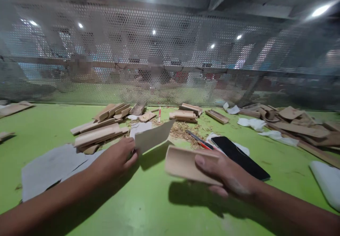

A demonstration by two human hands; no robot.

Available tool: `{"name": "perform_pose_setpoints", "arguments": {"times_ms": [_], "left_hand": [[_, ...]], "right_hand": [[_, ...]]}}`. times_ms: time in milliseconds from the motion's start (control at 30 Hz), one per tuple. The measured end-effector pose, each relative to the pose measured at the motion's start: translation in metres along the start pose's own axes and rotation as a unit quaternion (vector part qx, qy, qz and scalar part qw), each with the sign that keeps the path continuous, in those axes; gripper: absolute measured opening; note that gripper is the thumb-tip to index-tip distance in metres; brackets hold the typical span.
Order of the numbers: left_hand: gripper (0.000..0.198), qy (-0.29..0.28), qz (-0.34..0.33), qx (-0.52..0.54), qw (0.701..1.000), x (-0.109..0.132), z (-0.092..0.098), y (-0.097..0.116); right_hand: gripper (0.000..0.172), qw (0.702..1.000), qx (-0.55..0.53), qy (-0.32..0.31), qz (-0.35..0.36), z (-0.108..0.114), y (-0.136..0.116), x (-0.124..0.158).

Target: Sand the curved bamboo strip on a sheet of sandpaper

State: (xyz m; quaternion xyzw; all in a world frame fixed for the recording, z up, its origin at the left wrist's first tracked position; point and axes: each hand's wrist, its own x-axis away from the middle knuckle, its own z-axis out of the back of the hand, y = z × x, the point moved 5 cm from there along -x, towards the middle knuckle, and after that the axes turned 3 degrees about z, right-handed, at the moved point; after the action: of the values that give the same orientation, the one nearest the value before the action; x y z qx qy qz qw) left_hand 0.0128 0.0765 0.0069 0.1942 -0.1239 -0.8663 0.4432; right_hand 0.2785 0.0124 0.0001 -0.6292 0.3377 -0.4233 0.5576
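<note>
Nearest us, the right hand [221, 167] grips a curved wooden piece [180, 161], thumb over the face and the other fingers mostly tucked beneath; the piece juts leftward from them, its long axis running crosswise, its free end aimed towards the other hand. A little farther off, the left hand [123, 153] pinches one end of a pale sheet [154, 137] between thumb and fingers, and the sheet's long axis slants away from them to the right. We see the piece lying to the right of the left fingers and slightly nearer us than the sheet, with a strip of green bench [127, 207] between, so the two stay apart. Just beyond the right fingers sit a black phone [240, 158] and a red-handled knife [199, 139]. Beyond the left fingers, wooden pieces [98, 134] lie stacked; past the sheet stands a red-and-white marker [159, 115]. The view is soft there, and we can read no brand, label or writing anywhere.
</note>
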Motion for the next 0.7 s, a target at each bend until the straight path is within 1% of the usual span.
{"name": "perform_pose_setpoints", "arguments": {"times_ms": [67,133,267,400,467,533,600,667,700], "left_hand": [[0.023,0.001,-0.004,-0.004,1.0,0.0,-0.001,0.0],[0.023,0.006,-0.007,-0.007,1.0,0.0,0.0,0.0],[0.025,-0.007,-0.021,-0.018,1.0,0.001,0.002,0.006],[0.03,0.037,-0.009,-0.007,0.999,0.003,0.013,0.012],[0.031,0.041,-0.009,0.017,0.999,0.004,0.015,0.016],[0.034,0.016,0.007,0.053,0.998,0.005,0.014,0.018],[0.04,-0.029,0.053,0.109,0.992,0.007,0.008,0.017],[0.043,-0.086,0.087,0.193,0.974,0.011,0.001,0.02],[0.042,-0.113,0.09,0.236,0.961,0.013,-0.002,0.024]], "right_hand": [[0.057,0.997,-0.052,0.048,-0.002,0.007,-0.005,-0.001],[0.056,0.994,-0.091,0.068,-0.006,0.011,-0.008,-0.002],[0.058,0.991,-0.121,0.05,0.005,0.011,-0.01,-0.004],[0.061,0.99,-0.131,0.047,-0.004,0.012,-0.007,-0.003],[0.064,0.992,-0.119,0.051,-0.011,0.013,-0.007,-0.002],[0.066,0.993,-0.101,0.063,-0.008,0.014,-0.007,-0.002],[0.062,0.994,-0.078,0.078,0.006,0.015,-0.008,-0.004],[0.057,0.995,-0.051,0.084,0.022,0.015,-0.006,-0.006],[0.055,0.996,-0.038,0.08,0.024,0.013,-0.004,-0.007]]}}
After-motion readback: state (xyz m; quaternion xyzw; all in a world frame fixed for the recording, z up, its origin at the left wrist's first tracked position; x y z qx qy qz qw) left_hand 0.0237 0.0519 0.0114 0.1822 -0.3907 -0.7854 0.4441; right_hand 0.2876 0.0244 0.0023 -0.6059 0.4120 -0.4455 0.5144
